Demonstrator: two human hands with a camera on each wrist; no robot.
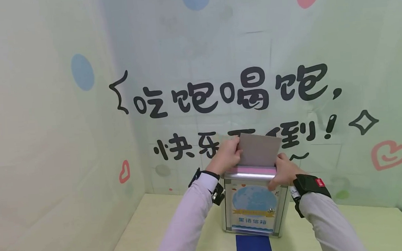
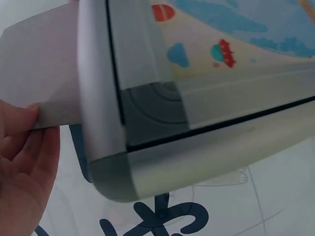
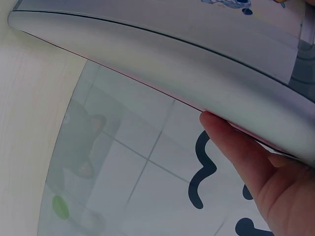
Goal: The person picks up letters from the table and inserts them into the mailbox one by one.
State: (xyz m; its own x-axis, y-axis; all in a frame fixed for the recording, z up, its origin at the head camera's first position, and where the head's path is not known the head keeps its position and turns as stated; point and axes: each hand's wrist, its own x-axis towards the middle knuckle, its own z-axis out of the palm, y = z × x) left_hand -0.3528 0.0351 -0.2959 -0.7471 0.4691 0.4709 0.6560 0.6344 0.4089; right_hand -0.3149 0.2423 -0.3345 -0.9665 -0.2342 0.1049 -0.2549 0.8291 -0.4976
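Observation:
A silver-framed letter box (image 1: pixel 253 226) stands on the table, its front panel printed with a blue globe and a yellow ribbon. Out of its top rises a flat grey card (image 1: pixel 259 149), whose lower part is hidden by the box's top edge. My left hand (image 1: pixel 227 154) pinches the card's left edge, thumb on the near face; the left wrist view shows this grip on the card (image 2: pixel 47 69) close beside the metal frame (image 2: pixel 93 88). With the right hand (image 1: pixel 285 171) I grip the box's upper right corner, thumb on the front and fingers at the side.
A dark blue strip (image 1: pixel 254 248) lies on the pale table (image 1: pixel 168 219) in front of the box. Close behind stands a wall (image 1: pixel 196 49) with large black lettering, and another wall (image 1: pixel 50 150) runs along the left.

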